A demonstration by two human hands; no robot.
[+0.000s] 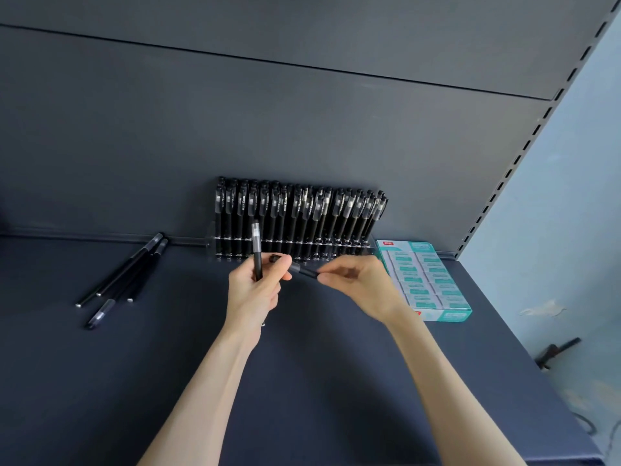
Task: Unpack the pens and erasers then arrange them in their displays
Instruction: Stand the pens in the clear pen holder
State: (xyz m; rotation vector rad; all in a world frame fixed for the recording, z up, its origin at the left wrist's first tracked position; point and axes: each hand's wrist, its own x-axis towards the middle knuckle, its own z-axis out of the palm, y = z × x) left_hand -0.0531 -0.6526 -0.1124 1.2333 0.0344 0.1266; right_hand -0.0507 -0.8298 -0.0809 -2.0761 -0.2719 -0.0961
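A clear pen display (295,250) stands against the back panel, filled with several upright black pens (299,213). My left hand (253,290) grips two black pens in front of it: one upright (257,247), one lying sideways (302,270) toward the right. My right hand (356,280) pinches the right end of that sideways pen. A teal box of erasers (425,280) lies open to the right of the display. Several loose black pens (127,277) lie on the shelf at the left.
The dark blue shelf (302,381) runs to a front edge at the bottom right. A slotted upright (524,149) bounds the right side, with a pale wall (571,230) beyond it. The back panel (235,129) rises behind the display.
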